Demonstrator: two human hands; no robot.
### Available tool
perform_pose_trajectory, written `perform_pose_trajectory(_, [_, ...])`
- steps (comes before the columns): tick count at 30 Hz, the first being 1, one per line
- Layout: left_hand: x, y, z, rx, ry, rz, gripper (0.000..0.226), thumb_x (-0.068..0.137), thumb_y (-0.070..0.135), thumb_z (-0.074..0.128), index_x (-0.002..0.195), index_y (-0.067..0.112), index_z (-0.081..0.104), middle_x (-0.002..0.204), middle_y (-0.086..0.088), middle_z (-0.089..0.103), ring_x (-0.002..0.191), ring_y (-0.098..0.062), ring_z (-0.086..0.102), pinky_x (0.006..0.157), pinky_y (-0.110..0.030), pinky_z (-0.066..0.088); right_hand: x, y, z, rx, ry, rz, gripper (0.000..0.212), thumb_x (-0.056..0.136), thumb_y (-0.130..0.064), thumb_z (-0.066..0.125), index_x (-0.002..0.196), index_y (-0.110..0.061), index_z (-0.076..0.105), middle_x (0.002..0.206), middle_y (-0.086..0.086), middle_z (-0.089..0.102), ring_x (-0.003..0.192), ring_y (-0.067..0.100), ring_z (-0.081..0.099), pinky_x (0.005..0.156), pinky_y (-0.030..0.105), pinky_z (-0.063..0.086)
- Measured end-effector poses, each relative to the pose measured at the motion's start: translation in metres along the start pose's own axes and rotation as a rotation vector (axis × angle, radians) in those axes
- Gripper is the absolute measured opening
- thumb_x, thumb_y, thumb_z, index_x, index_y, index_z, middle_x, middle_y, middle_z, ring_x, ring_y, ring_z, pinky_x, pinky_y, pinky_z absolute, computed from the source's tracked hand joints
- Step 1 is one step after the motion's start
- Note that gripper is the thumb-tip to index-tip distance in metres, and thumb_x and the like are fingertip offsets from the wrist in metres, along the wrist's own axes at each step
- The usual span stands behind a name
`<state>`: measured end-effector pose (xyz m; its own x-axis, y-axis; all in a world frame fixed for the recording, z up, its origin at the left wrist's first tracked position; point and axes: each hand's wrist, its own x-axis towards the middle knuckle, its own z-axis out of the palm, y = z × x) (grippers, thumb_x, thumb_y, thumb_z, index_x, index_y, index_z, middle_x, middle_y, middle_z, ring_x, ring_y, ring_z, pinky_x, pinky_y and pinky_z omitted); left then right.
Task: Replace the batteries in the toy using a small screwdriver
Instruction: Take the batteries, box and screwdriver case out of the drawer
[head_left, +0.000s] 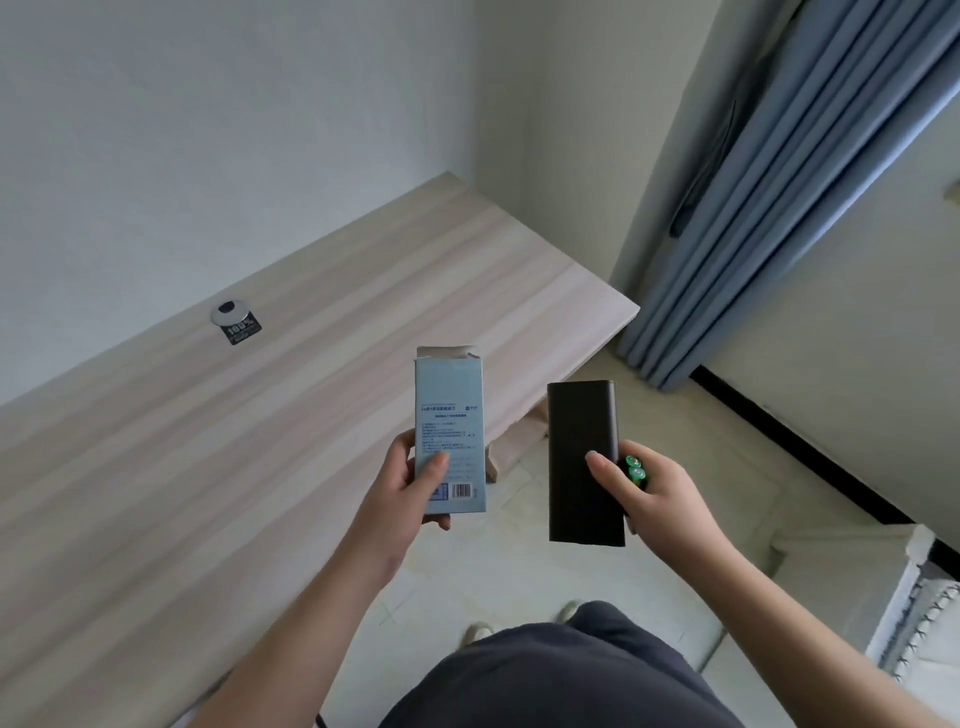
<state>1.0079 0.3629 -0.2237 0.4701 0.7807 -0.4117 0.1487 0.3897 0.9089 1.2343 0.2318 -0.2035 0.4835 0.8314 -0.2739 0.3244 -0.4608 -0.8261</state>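
Fingers (435, 467) of the left hand (410, 483) curl round a pale blue box (451, 431), thumb on its printed face, its torn top flap open at 12 o'clock. At 3 o'clock from it, just apart, the right hand (644, 493) pinches a black case (584, 462) with its thumb across the front, and tucks two green-capped batteries (636, 467) against the case's right edge under curled fingers. Both hands hang in the air off the near corner of the worktop (260, 415), which runs away toward 10 o'clock and carries a round metal grommet (231, 314) with a dark sticker. Grey curtains (779, 182) hang at 1 o'clock. No toy shows anywhere in view, and no screwdriver is visible; the case presumably holds the tool, though that is a guess. By my reading the work is at its very start: tool kit unpacked, fresh batteries in hand, nothing opened yet. Next, the hands need freeing, so box and batteries want setting down on the worktop, the batteries placed so they cannot roll off.
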Motion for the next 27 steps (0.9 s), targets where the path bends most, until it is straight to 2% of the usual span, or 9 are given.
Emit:
perform_pose_trajectory(4, [0.039,0.003,0.003,-0.056,0.084,-0.043,0.023,0.097,0.026,0.053,0.120,0.027,0.051,0.097,-0.008,0.067,0.081,-0.017,0.064,0.058,-0.031,0.047,0.058,-0.005,-0.008,-0.024,-0.045,-0.019,0.043,0.090,-0.051,0.056,0.088,-0.008,0.062,0.073,0.014,0.061,0.050,0.008,0.043,0.051,0.025,0.035])
perform_pose_trajectory(7, [0.072,0.002,0.009,-0.041,0.146,-0.090,0.020,0.096,0.024,0.055,0.116,0.024,0.053,0.102,-0.007,0.069,0.084,-0.018,0.068,0.062,-0.030,0.051,0.106,-0.003,-0.012,0.003,-0.098,-0.020,0.033,0.090,-0.048,0.056,0.090,-0.017,0.066,0.076,0.004,0.067,0.056,0.007,0.055,0.052,0.021,0.041])
perform_pose_trajectory(10, [0.105,0.006,0.022,-0.040,0.212,-0.129,0.019,0.096,0.022,0.055,0.115,0.018,0.053,0.105,-0.005,0.070,0.088,-0.017,0.071,0.067,-0.031,0.057,0.158,0.002,-0.018,-0.014,-0.187,-0.022,0.037,0.089,-0.052,0.056,0.087,-0.016,0.065,0.077,0.005,0.068,0.067,0.019,0.062,0.055,0.026,0.044])
perform_pose_trajectory(13, [0.133,0.017,0.034,-0.074,0.293,-0.150,0.017,0.098,0.020,0.053,0.115,0.016,0.052,0.108,-0.004,0.069,0.091,-0.017,0.071,0.071,-0.036,0.059,0.209,0.006,-0.023,-0.044,-0.278,-0.042,0.054,0.086,-0.061,0.054,0.089,-0.008,0.061,0.080,0.015,0.065,0.069,0.029,0.060,0.057,0.032,0.043])
perform_pose_trajectory(16, [0.156,0.025,0.038,-0.072,0.369,-0.157,0.015,0.098,0.019,0.052,0.114,0.020,0.052,0.111,0.000,0.066,0.092,-0.016,0.070,0.071,-0.038,0.059,0.256,0.002,-0.024,-0.059,-0.356,-0.052,0.064,0.082,-0.068,0.051,0.085,-0.005,0.058,0.074,0.017,0.061,0.059,0.022,0.052,0.056,0.032,0.039])
perform_pose_trajectory(19, [0.171,0.022,0.036,-0.129,0.474,-0.198,0.015,0.098,0.020,0.052,0.113,0.023,0.052,0.114,0.003,0.065,0.096,-0.019,0.069,0.071,-0.039,0.059,0.301,-0.002,-0.014,-0.125,-0.435,-0.063,0.061,0.085,-0.062,0.053,0.080,-0.002,0.056,0.064,0.012,0.054,0.057,0.023,0.049,0.054,0.031,0.036])
perform_pose_trajectory(23, [0.179,0.007,0.022,-0.174,0.551,-0.284,0.022,0.098,0.023,0.055,0.119,0.020,0.053,0.113,-0.003,0.066,0.096,-0.024,0.070,0.073,-0.039,0.059,0.343,-0.009,0.016,-0.228,-0.522,-0.081,0.058,0.088,-0.056,0.055,0.080,0.001,0.055,0.059,0.004,0.048,0.052,0.017,0.043,0.052,0.029,0.031])
perform_pose_trajectory(27, [0.188,-0.013,-0.007,-0.146,0.608,-0.357,0.025,0.097,0.024,0.056,0.121,0.018,0.055,0.111,-0.006,0.068,0.096,-0.025,0.069,0.089,-0.049,0.054,0.368,-0.017,0.059,-0.305,-0.590,-0.069,0.054,0.089,-0.056,0.054,0.082,-0.002,0.056,0.064,0.006,0.054,0.055,0.018,0.047,0.053,0.030,0.032])
